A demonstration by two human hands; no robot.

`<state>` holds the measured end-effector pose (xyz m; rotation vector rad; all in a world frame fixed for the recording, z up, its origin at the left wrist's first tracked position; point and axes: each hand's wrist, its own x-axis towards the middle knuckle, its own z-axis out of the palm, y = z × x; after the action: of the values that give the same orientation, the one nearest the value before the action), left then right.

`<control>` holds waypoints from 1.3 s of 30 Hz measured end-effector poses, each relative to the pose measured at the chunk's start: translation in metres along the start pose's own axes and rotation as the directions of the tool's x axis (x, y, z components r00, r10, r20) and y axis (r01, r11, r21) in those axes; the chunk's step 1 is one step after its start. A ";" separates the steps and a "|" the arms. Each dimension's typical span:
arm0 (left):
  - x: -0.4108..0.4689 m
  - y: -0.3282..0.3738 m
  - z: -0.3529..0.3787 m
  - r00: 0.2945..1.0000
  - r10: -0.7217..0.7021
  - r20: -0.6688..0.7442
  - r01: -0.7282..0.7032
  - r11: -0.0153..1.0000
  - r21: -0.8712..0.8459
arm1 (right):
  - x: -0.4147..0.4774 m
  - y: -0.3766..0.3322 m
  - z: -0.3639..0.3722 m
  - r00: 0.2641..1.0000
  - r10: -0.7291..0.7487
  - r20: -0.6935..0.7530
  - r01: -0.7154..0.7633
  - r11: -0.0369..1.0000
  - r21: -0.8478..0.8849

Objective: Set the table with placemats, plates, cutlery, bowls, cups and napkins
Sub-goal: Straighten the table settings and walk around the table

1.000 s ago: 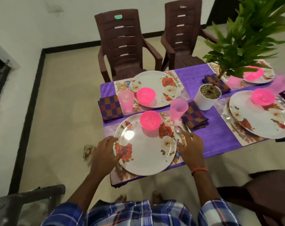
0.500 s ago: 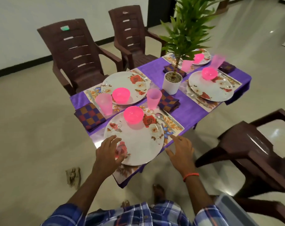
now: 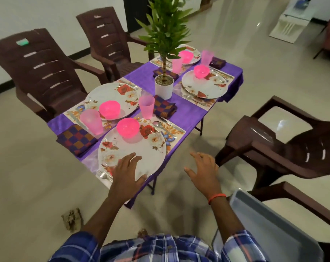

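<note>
A low table with a purple cloth [image 3: 186,112] carries several place settings. The nearest floral plate [image 3: 130,152] lies on a floral placemat [image 3: 174,130] and carries a pink bowl [image 3: 127,128]. A spoon [image 3: 161,127] lies to its right, a fork [image 3: 103,174] at its near left. A pink cup [image 3: 146,107] and a checked napkin [image 3: 163,109] stand behind it. My left hand [image 3: 127,172] hovers flat over the plate's near rim, fingers straight. My right hand [image 3: 204,170] is off the table's edge, fingers spread, holding nothing.
A potted plant [image 3: 163,87] stands mid-table. Brown plastic chairs stand at the far left [image 3: 41,72], far middle [image 3: 109,40] and right [image 3: 285,140]. A grey tray [image 3: 270,225] sits at lower right. A scrap [image 3: 72,220] lies on the floor.
My right hand has left the spoon and drawn back off the table edge. My left hand stays over the plate's near rim. The view has swung to the right.
</note>
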<state>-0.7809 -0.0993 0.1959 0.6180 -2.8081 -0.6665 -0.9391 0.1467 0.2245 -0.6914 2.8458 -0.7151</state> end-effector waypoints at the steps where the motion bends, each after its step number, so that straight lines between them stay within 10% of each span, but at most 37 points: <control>1: -0.002 0.008 0.002 1.000 0.004 -0.002 -0.004 1.000 0.007 | -0.006 0.005 -0.003 1.000 0.002 -0.002 -0.002 1.000 0.002; 39: -0.202 0.215 0.080 0.854 0.452 0.258 -0.428 0.892 -0.147 | -0.358 0.137 -0.082 0.893 0.397 -0.214 -0.399 0.916 0.037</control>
<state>-0.6981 0.1945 0.2085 -0.1639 -2.9967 -0.8225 -0.6954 0.4539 0.2358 -0.0137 3.0382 -0.7457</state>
